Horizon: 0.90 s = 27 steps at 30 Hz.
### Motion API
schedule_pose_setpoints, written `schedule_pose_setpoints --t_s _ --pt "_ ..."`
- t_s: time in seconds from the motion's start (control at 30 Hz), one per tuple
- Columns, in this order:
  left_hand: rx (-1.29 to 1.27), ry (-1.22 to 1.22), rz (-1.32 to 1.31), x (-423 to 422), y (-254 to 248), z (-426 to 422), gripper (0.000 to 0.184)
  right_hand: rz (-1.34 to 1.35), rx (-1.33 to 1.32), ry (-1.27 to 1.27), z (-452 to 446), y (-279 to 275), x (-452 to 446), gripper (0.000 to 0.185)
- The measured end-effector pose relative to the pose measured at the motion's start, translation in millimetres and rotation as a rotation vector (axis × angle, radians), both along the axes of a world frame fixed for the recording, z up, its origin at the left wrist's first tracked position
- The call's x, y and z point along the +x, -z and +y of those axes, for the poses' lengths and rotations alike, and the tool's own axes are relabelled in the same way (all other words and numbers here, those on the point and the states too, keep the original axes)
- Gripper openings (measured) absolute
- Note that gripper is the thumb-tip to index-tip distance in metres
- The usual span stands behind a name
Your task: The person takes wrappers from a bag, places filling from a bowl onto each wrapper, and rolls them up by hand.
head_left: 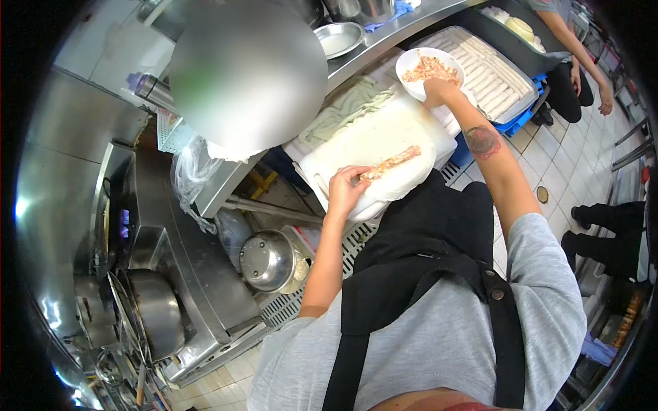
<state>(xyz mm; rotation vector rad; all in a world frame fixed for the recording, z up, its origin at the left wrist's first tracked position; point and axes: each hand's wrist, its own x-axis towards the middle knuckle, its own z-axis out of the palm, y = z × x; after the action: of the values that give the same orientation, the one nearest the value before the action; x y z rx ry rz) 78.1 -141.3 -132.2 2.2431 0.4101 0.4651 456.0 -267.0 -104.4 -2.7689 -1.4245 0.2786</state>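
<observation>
Dough sheet (370, 140) is lying pale and wide, with a strip of orange-flecked filling (397, 163) running along it! Left hand (347, 188) is touching the strip's left end, thumb and fingers bending over it; whether they're gripping, I cannot tell. Over to the dough sheet's upper right, the right hand (439, 94) is dipping into a white bowl (409, 83) of filling, its fingers hiding their grip. Farther right of the sheet, long white rolls (488, 72) are lining a tray (524, 106).

White board (444, 142) with pale dough-like sheet (373, 144) on top, steel counter (384, 41) beyond with shallow metal dish (357, 44).
</observation>
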Motion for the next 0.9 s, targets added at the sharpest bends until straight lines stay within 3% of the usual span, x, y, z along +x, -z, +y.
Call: schedule_pose_setpoints --t_s 0.2,0.33,0.47,0.57,0.6,0.7,0.73,0.9 --pt "0.007 -0.041 -0.011 -0.4 1.9 -4.4 0.035 -0.051 0.152 -0.137 -4.6 18.4 10.9 0.039" --pt "0.01 -0.042 -0.015 -2.7 3.8 -2.6 0.049 0.012 0.279 -0.203 -6.5 7.7 13.5 0.036" --pt "-0.034 -0.03 0.01 -4.1 1.8 -2.0 0.064 0.52 0.459 0.088 14.4 -18.6 19.1 0.042" --pt "-0.036 -0.013 0.014 -3.4 3.0 -1.3 0.066 0.348 0.665 0.111 41.4 0.1 30.8 0.053" --pt "-0.045 -0.013 0.007 -3.7 5.2 -1.0 0.065 0.221 0.494 0.139 51.7 4.5 33.6 0.067" --pt "-0.057 -0.03 0.019 -5.1 5.3 -1.0 0.061 0.159 0.392 0.251 70.4 23.6 31.3 0.075" --pt "-0.049 -0.034 0.025 -5.3 5.0 -1.0 0.061 0.223 0.468 0.296 71.1 24.7 28.6 0.073" --pt "-0.069 -0.033 0.027 -3.7 1.5 -2.0 0.059 0.048 0.494 0.316 86.9 26.9 10.8 0.039"
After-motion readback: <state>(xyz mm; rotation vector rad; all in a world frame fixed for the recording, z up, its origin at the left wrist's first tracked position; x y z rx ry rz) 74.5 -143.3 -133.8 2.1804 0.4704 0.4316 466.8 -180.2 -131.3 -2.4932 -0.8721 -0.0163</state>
